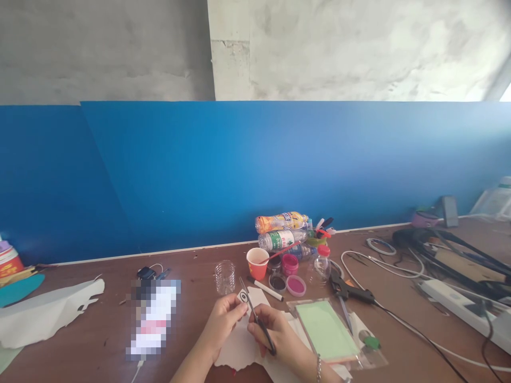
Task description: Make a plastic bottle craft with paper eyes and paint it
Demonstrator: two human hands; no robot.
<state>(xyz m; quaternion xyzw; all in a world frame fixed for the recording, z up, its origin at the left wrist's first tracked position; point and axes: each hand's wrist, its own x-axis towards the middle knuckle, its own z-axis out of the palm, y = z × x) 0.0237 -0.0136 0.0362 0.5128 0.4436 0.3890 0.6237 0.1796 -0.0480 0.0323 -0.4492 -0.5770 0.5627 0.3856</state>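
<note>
Ringed Scrap Steadied at the Scissors

At left, a blurred, lit screen [154, 322] is laid on the tabletop [88, 340], apart from the hands. By the left hand [224, 318], a paper scrap [243, 296] is held above the tabletop, pinched between thumb and fingers, seemingly so that its drawn ring is left uncovered. At its right edge, scissors [256, 315] are gripped by the right hand [277, 331], the fingers curled around the handles, presumably for blade control. Farther right, a glue gun [352, 292] is laid well clear.

The scissor blades [251, 304] look smooth metal, the white sheet [238, 347] matt paper, the ribbed container [225, 276] clear, glossy plastic.
</note>
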